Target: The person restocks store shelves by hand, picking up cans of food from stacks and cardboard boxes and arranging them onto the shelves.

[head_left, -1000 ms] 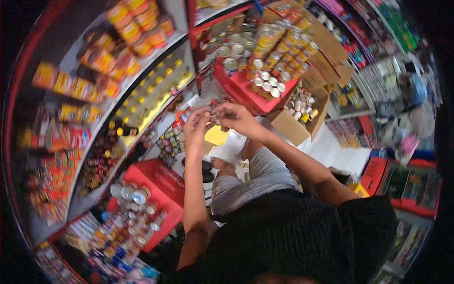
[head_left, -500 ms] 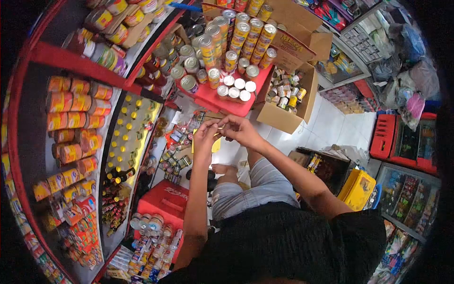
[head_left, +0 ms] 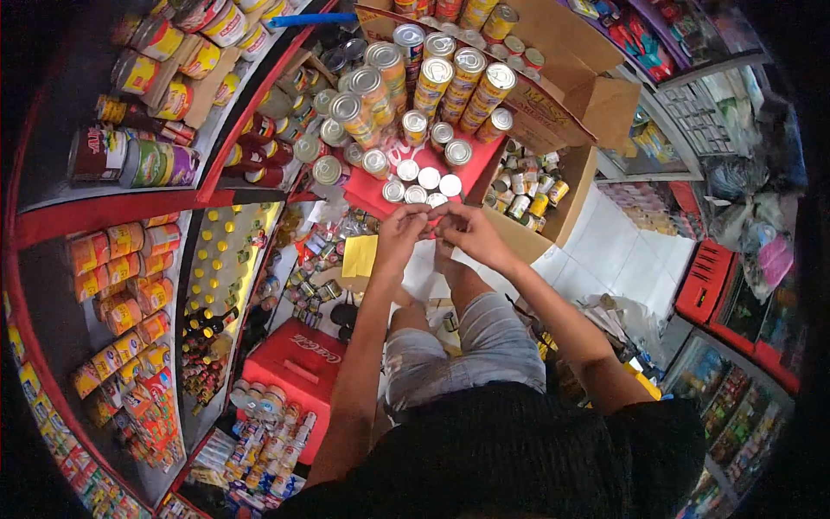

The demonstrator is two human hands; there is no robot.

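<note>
In front of my body, my left hand (head_left: 403, 239) and my right hand (head_left: 474, 237) come close together, fingertips bent inward in a pinch. Whatever lies between the fingers is too small to make out. Just beyond them, a red cooler top (head_left: 367, 192) carries a group of small white-topped cans (head_left: 428, 178). Taller stacks of yellow-labelled cans (head_left: 435, 71) stand behind that group. To the right of the cooler sits an open cardboard box (head_left: 575, 195) holding many loose small cans (head_left: 523, 183).
Shelves of canned goods (head_left: 121, 268) and yellow-capped bottles (head_left: 203, 277) line the left side. A red Coca-Cola cooler (head_left: 298, 355) stands lower left, with jars and packets beside it. White floor tiles (head_left: 605, 238) show at right, near a red crate (head_left: 705, 281). A yellow paper (head_left: 360, 256) lies left of my hands.
My view has shifted nearer the cooler and the stacked cans. Both hands have moved slightly right, close to the white-topped cans, and remain pinched together.
</note>
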